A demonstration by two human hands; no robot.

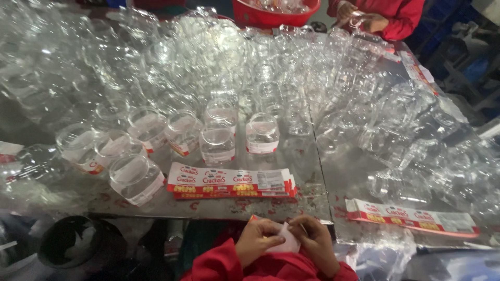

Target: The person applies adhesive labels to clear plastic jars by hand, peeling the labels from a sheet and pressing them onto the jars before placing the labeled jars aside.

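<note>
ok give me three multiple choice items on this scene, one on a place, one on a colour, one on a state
1. Where does the nearer stack of labels lie?
A. in the red tub
B. flat on the table, in front of the labelled jars
C. on the floor

2. What colour are the sleeves of the person across the table?
A. red
B. blue
C. white

3. What are the left hand and right hand doing?
A. resting open on the table
B. each lifting a jar
C. both pinching one white label sheet

Answers: 1 B, the stack sits on the metal table just below the clear plastic jars. 2 A, both sleeves show red beside the red tub. 3 C, the fingers of both hands close on the sheet at the table's near edge.
</note>
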